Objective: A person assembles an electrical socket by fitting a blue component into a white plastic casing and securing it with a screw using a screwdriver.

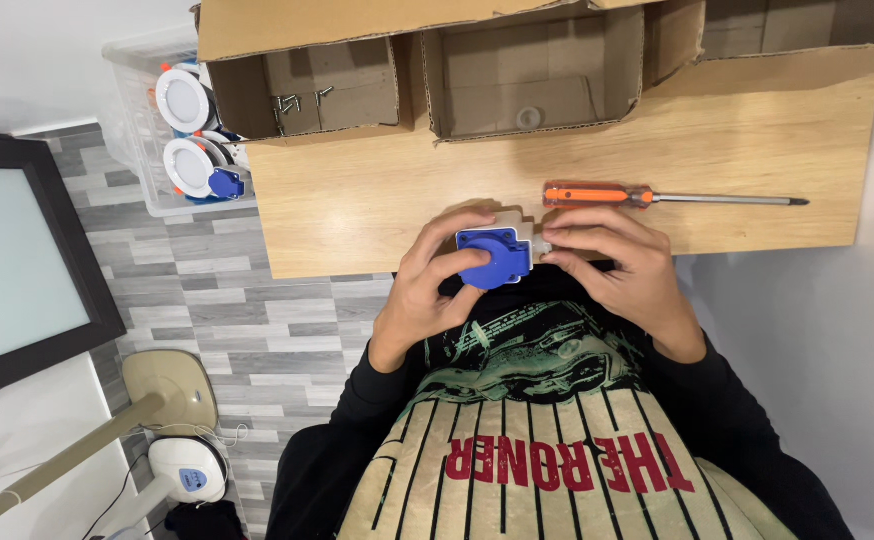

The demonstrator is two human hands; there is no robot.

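Blue socket part sits at the desk edge, blue face up, long axis left-right; my left hand and right hand both clasp it. Left cardboard box holds screws, middle box a round piece. Orange screwdriver points right.

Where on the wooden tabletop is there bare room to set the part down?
Bare wood runs left of the hands, below the screw box, and right of them, below the screwdriver. The back edge is crowded with cardboard boxes; both hands fill the middle front.
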